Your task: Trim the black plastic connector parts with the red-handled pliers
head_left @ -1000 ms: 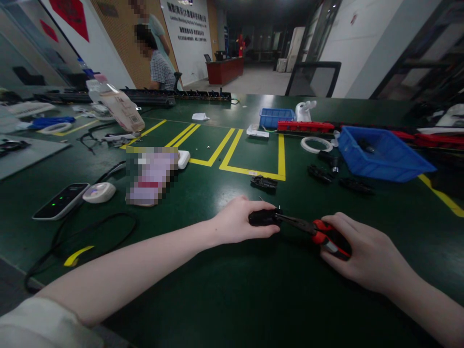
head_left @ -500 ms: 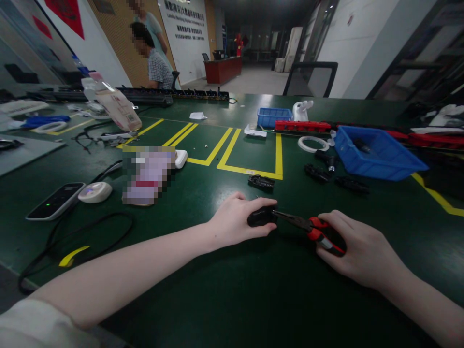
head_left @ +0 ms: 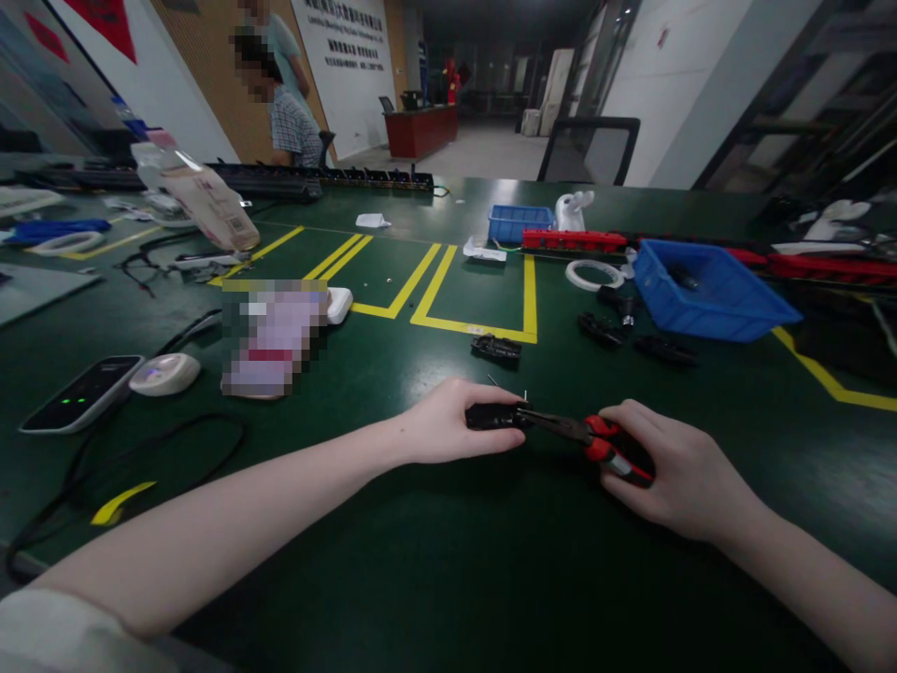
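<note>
My left hand [head_left: 455, 421] grips a small black plastic part [head_left: 491, 415] between thumb and fingers, low over the green table. Thin pin-like bits stick up by the part's far side. In my right hand [head_left: 676, 467] are long-nose pliers [head_left: 620, 453] with red and black handles. Their tips meet the right end of the black part; whether the jaws clamp anything there is too small to tell. Just beyond my left hand lies a similar black part [head_left: 496, 350].
More black parts [head_left: 665, 350] lie beside a blue bin [head_left: 711, 294] at right, near a white ring [head_left: 594, 274]. On the left are a phone [head_left: 270, 341], a white round object [head_left: 165, 374], a cabled device [head_left: 82, 393] and a tilted bottle [head_left: 203, 201]. Two people are in the background.
The black part has turned in my left hand, showing more of its detailed side and the thin pins. The pliers' tips stay at its right end. The whole view has shifted slightly.
</note>
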### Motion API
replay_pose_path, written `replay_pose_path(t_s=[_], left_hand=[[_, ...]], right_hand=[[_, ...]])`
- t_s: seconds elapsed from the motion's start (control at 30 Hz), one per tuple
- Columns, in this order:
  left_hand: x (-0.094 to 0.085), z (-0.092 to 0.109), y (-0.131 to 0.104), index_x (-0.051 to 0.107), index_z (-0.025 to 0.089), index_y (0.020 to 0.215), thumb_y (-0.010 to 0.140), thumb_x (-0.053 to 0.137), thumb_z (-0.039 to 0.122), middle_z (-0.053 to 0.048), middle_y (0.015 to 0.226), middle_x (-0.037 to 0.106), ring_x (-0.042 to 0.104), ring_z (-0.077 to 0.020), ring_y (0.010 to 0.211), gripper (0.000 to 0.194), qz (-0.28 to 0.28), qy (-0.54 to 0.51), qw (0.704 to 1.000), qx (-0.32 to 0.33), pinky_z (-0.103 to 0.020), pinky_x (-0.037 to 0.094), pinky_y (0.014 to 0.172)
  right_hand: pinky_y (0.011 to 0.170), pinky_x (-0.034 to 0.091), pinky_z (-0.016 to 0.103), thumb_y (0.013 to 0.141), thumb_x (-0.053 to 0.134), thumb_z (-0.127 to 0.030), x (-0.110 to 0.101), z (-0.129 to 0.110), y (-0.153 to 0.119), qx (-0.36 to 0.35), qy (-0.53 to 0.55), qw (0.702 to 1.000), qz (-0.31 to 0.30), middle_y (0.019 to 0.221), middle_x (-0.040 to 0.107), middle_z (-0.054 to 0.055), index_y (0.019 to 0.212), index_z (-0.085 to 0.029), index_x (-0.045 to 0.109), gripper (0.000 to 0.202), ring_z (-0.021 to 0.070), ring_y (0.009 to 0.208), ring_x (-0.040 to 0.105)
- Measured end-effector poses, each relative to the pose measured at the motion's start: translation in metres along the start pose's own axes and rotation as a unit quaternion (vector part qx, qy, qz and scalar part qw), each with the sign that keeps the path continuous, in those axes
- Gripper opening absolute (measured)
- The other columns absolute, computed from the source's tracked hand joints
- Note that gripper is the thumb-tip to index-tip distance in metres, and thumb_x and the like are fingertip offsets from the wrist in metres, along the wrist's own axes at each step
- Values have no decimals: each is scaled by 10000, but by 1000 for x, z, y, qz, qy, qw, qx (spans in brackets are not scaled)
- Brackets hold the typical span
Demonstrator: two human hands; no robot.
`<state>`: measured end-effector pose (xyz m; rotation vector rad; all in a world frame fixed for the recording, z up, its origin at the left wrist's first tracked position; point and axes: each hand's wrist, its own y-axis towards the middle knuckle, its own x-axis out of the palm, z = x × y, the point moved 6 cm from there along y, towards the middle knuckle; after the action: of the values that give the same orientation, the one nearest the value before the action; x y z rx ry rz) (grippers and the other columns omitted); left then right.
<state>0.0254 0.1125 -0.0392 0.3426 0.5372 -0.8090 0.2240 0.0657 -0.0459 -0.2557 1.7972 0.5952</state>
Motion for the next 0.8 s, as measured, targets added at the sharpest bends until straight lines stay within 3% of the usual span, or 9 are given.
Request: replay_pose_path(t_s=[0.17, 0.27, 0.4, 0.57, 0.8], left_hand=[[2, 0, 1, 590, 155, 1192, 849, 601, 316, -38, 894, 668, 581, -134, 706, 379, -73, -71, 995, 15, -230, 410, 610], [2, 1, 1, 590, 153, 1189, 844, 604, 323, -45, 907, 670, 592, -142, 728, 385, -75, -55, 995, 19, -234, 422, 626], [-1, 7, -2, 577, 176, 1194, 830, 613, 354, -29, 927, 680, 591, -137, 721, 407, -3, 46, 998, 43, -247, 437, 665], [-2, 15, -8, 513, 176, 1241, 823, 610, 407, -25, 1030, 689, 597, -129, 705, 487, 105, 206, 970, 78, -306, 439, 797], [-2, 15, -8, 529, 193, 1213, 838, 590, 427, -14, 986, 705, 623, -131, 708, 446, 120, 270, 953, 70, -293, 437, 772]], right_hand=[[567, 457, 289, 708, 566, -256, -2, -4, 0, -25, 4, 1000, 6, 853, 586, 47, 989, -198, 513, 291, 168, 672, 570], [572, 454, 286, 705, 570, -255, -3, -4, -1, -32, 6, 999, 9, 855, 586, 49, 990, -196, 514, 296, 167, 680, 569], [565, 453, 277, 715, 565, -256, -4, -4, -1, -21, 16, 1000, 9, 855, 591, 46, 985, -197, 513, 281, 161, 669, 572], [565, 465, 288, 722, 564, -277, -3, -2, -1, -3, 15, 1000, 9, 868, 603, 53, 1003, -201, 510, 295, 175, 676, 592], [562, 480, 323, 697, 585, -331, -1, 3, -4, 8, 1, 999, 35, 884, 619, 62, 1012, -203, 523, 346, 214, 691, 615]])
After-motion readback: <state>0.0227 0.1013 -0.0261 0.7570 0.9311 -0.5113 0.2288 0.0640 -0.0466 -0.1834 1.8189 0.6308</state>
